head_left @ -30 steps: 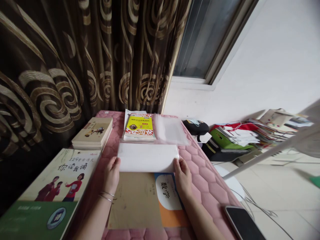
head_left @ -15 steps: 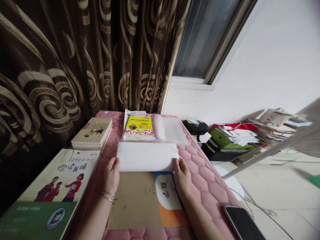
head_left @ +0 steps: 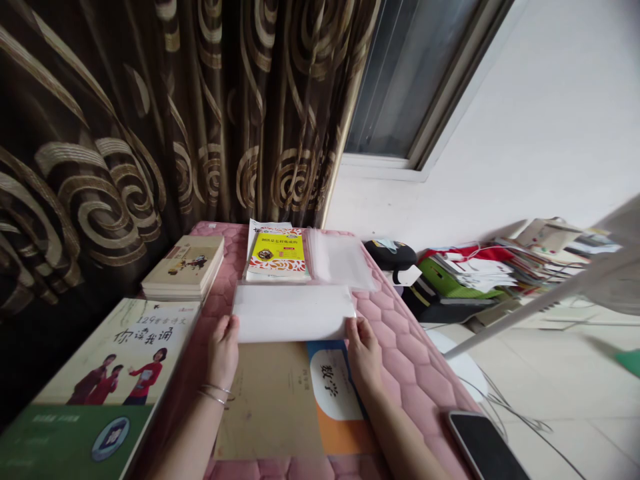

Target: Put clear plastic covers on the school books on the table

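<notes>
A tan book with an orange and white cover (head_left: 280, 400) lies on the pink quilted table (head_left: 400, 360) in front of me. A white translucent sheet (head_left: 293, 312) is folded over the book's far end. My left hand (head_left: 223, 350) pinches the sheet's left edge, fingers closed on it. My right hand (head_left: 363, 352) grips its right edge the same way. Both hands rest on the book's sides.
A yellow booklet (head_left: 277, 253) and clear plastic sleeves (head_left: 337, 259) lie beyond the sheet. A stack of books (head_left: 185, 265) and a green and white book (head_left: 110, 373) sit at left. A phone (head_left: 483, 447) lies at the table's right edge. Floor clutter (head_left: 480, 273) is at right.
The folded sheet's near edge has slid slightly farther up the book, showing a little more cover. Both hands crept forward with it.
</notes>
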